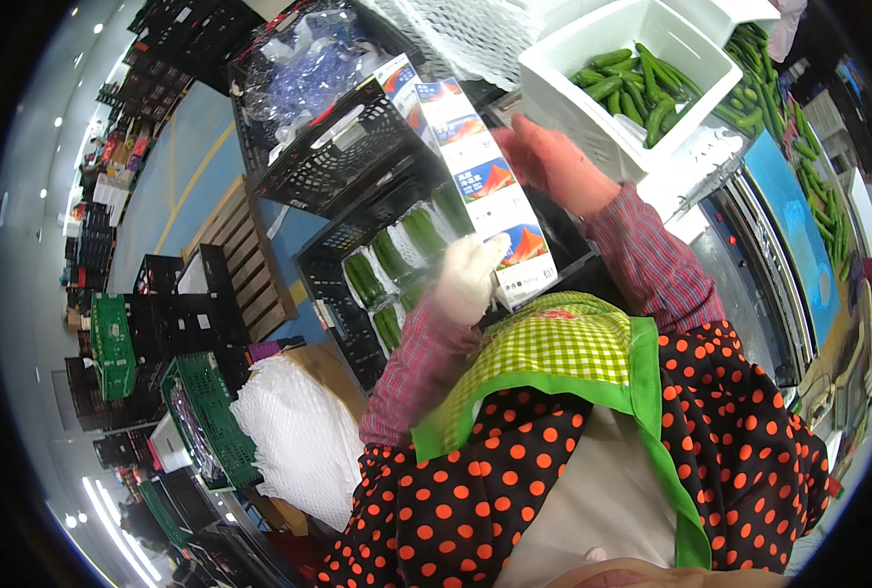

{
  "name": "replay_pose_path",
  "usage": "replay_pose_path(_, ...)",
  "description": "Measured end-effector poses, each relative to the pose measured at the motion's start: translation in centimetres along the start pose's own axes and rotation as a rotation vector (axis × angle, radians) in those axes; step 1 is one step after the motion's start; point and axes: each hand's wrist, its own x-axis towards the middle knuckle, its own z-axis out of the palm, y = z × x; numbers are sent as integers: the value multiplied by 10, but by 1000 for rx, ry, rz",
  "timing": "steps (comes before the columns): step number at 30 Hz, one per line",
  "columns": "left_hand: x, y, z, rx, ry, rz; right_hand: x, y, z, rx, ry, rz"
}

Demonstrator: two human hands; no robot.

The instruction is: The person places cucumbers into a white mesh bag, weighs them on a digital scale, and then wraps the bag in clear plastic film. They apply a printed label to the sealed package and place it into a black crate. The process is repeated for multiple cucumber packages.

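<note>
My left hand, in a whitish glove, lies on the near end of a long strip of printed cartons or labels with red and blue pictures. In an orange-pink glove, my right hand is at the strip's right edge, near its far end; its fingertips are partly hidden. Under the strip stands a black plastic crate with wrapped cucumbers in rows, white foam netting between them. Beyond my right hand, a white foam box contains loose green cucumbers.
A black crate of clear plastic film stands at the upper left. White foam netting lies at lower left beside a green crate. A wooden pallet is on the floor. At right, more cucumbers lie beyond a machine with a blue surface.
</note>
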Motion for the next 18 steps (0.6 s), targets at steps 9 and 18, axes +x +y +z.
replay_pose_path(9,1,82,-24,723,195,727,-44,22,26,-309,-450,0)
replay_pose_path(18,14,106,-31,538,258,663,-46,11,36,-304,-408,55)
